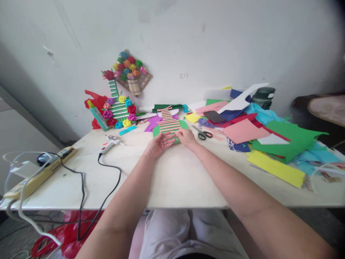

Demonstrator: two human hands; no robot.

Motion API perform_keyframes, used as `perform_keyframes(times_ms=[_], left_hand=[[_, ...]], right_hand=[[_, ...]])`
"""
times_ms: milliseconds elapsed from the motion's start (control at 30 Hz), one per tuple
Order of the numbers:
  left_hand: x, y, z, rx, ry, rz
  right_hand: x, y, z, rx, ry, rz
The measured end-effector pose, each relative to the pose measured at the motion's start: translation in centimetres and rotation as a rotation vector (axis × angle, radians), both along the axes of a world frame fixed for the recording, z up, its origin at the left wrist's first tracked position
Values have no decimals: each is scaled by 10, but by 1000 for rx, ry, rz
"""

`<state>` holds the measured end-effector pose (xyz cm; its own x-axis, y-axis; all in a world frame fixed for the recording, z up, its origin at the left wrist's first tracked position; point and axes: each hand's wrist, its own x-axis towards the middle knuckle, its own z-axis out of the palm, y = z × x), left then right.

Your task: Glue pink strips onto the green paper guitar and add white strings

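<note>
- Striped paper craft [169, 126], centre of frame: pale pink strips laid crosswise in rows, narrow column above, wider section below, on a green base [183, 124].
- Left hand [161, 144]: just left of frame centre, at the craft's lower left edge. Palm partly upturned, fingers extended and a little apart, nothing clamped between them.
- Right hand [185, 137]: at the craft's lower right edge, fingers curled together. Cannot tell whether a strip is pinched at the fingertips; too small.
- Purple sheet [153, 123]: partly under the craft, showing on its left.
- Black-handled scissors [200, 132]: right of the right hand, on the white tabletop [185, 180], well apart from the fingers.
- Dark smartphone [215, 116]: right of centre, among coloured sheets.
- Right side of frame: heap of sheets, including a pink sheet [244, 130], a large green sheet [293, 138] and a yellow sheet [277, 169] nearest the front edge. Dark green lidded container [263, 96] behind.
- Left of centre: white glue gun [110, 145], dark cord running to lower left. Power strip [51, 172] at far left.
- Upper left of centre: guitar-shaped craft [118, 109] edged with paper roses, teal glue bottle [99, 118] just beside it; bouquet decoration [134, 86] against the wall above.
- Lower left: red plastic bag [75, 233] below the tabletop.
</note>
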<state>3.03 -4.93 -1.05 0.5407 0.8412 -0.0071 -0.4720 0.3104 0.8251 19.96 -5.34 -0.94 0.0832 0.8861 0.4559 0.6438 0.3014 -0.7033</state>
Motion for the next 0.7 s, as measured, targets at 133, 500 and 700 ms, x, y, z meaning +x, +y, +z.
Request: perform_keyframes(times_ms=[133,500,700], left_hand=[[-1,-1,1,-12,22,6],[-4,2,-3,49,65,-91],[-3,2,-4,30,75,-105]], right_hand=[[11,3,2,41,79,-132],[-4,0,3,-121,609,218],[-5,-8,7,-118,552,263]])
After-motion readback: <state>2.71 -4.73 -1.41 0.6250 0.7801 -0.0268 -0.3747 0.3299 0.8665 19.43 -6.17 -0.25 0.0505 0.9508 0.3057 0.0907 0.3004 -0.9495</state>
